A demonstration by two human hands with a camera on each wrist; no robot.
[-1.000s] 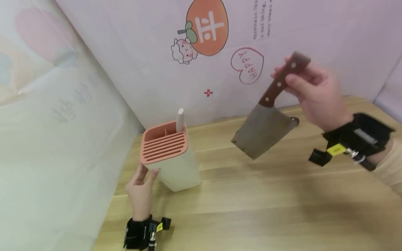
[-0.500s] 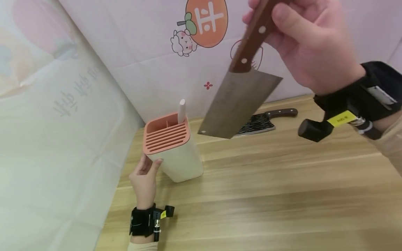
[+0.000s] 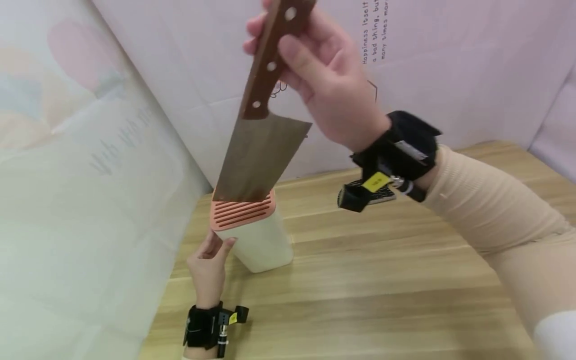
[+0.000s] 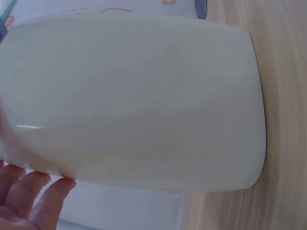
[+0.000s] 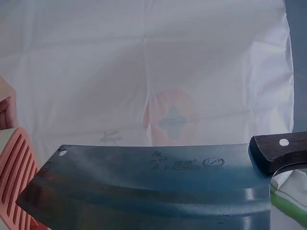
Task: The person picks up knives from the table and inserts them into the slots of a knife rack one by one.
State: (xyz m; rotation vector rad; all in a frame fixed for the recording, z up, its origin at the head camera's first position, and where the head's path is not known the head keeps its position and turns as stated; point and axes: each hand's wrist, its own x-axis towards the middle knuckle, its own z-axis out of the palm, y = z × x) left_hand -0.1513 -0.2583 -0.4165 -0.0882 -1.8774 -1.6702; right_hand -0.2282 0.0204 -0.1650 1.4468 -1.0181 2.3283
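Note:
My right hand (image 3: 335,82) grips the brown riveted handle of a cleaver (image 3: 258,155), its blade hanging downward. In the head view the blade's lower end overlaps the slotted coral top of a cream knife block (image 3: 261,245) and hides its back part. The right wrist view shows the cleaver (image 5: 158,187) broadside, its tip close to the coral slots at the left. At the block's near left corner, my left hand (image 3: 209,265) holds on with thumb in front and the other fingers round the side. Fingertips (image 4: 60,184) press the cream wall in the left wrist view.
A second knife with a dark patterned blade (image 3: 382,195) lies on the wooden table (image 3: 382,280) at the back, mostly covered by the right wrist's camera. Printed white sheets rise behind (image 3: 432,90) and along the left (image 3: 90,240).
My right hand has carried the cleaver leftward from the table's right side to over the knife block. A white handle in the block is now hidden. The left hand keeps its hold.

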